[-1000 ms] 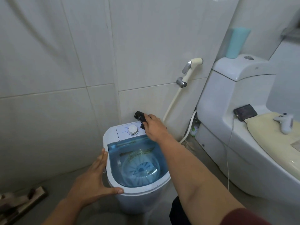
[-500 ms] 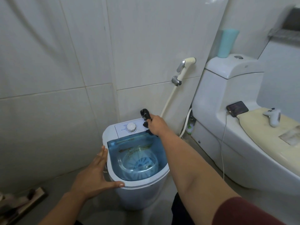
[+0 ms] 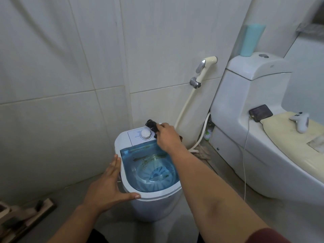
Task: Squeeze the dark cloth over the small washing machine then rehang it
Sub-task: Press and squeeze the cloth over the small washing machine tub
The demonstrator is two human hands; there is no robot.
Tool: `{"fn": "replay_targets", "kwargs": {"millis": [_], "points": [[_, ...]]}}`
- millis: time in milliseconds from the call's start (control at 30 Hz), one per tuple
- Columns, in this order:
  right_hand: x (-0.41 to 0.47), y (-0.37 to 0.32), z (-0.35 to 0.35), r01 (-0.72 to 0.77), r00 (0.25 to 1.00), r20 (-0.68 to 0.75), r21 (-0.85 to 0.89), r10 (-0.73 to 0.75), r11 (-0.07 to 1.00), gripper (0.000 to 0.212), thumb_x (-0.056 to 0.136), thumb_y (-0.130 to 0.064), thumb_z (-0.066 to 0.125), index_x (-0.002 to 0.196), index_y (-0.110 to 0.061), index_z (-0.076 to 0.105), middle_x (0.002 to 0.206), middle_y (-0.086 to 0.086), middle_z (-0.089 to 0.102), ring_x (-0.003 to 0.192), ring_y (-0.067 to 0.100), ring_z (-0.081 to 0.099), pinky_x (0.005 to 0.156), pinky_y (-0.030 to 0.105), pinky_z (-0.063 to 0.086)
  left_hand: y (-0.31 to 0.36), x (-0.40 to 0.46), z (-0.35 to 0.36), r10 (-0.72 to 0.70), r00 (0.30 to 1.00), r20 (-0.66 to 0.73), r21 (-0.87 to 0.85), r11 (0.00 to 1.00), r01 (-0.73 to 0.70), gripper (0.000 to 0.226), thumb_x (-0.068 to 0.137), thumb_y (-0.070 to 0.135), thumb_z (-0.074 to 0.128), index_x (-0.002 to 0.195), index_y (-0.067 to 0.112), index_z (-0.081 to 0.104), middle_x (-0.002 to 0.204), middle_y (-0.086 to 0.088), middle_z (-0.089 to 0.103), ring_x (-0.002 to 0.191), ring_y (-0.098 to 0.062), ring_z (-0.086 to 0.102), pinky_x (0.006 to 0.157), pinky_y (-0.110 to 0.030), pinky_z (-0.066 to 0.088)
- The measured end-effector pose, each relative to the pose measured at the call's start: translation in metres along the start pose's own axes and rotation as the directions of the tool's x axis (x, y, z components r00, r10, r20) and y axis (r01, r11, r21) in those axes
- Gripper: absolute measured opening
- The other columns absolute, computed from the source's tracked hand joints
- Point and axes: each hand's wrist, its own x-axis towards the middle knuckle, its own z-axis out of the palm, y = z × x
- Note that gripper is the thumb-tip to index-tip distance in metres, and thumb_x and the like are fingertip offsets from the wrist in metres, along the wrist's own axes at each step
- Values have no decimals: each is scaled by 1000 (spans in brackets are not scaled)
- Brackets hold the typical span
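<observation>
Right now the right hand is closed around the dark cloth, bunched into a tight wad above the back panel of the small washing machine, just beside the white dial. Left hand is open, palm flat against the machine's left side, thumb lying along the front rim. Look into the tub: blue translucent walls, a pale ribbed disc at the bottom, some dark specks and streaks; whether water stands in it, I cannot tell. Over on the toilet lid lie a dark phone and a white controller.
</observation>
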Motion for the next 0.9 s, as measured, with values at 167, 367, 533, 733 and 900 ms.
{"fn": "replay_targets", "kwargs": {"millis": [167, 367, 533, 733, 900], "points": [[-9, -3, 3, 114, 993, 51, -178, -107, 977, 50, 94, -13, 50, 144, -15, 45, 133, 12, 51, 118, 36, 49, 88, 44, 50, -2, 2, 1, -5, 1000, 19, -9, 1000, 6, 154, 43, 102, 62, 160, 37, -14, 165, 26, -20, 156, 0, 1, 123, -33, 30], [41, 33, -33, -68, 981, 179, -59, 78, 996, 41, 92, -10, 52, 130, -20, 62, 112, 13, 65, 99, 34, 63, 76, 34, 51, -2, 4, 3, -13, 1000, 18, 35, 999, 13, 157, 40, 106, 56, 160, 35, -16, 165, 25, -23, 155, 0, -6, 125, -33, 27], [19, 57, -40, -225, 956, 238, 220, 172, 949, 48, 99, -10, 46, 140, -31, 57, 110, 10, 67, 97, 30, 64, 85, 29, 50, -1, 4, 1, -26, 999, 33, 15, 1000, 25, 154, 44, 103, 60, 160, 37, -16, 164, 25, -24, 155, -1, -5, 124, -35, 28], [-32, 62, -38, -385, 922, 217, 409, 322, 827, 40, 98, -12, 46, 128, -28, 67, 102, 6, 75, 91, 29, 72, 80, 35, 59, 2, 7, -7, -41, 992, 121, -33, 998, 46, 155, 46, 101, 62, 160, 35, -18, 165, 22, -26, 156, -5, -10, 126, -40, 24], [-72, 52, -36, -344, 935, 30, 329, 354, 880, 27, 104, -23, 47, 103, -12, 71, 92, 8, 73, 80, 23, 62, 64, 27, 36, 9, 6, -14, -80, 980, 180, 14, 997, 79, 157, 45, 103, 60, 160, 32, -20, 168, 15, -24, 157, -10, -9, 127, -41, 19]]}}
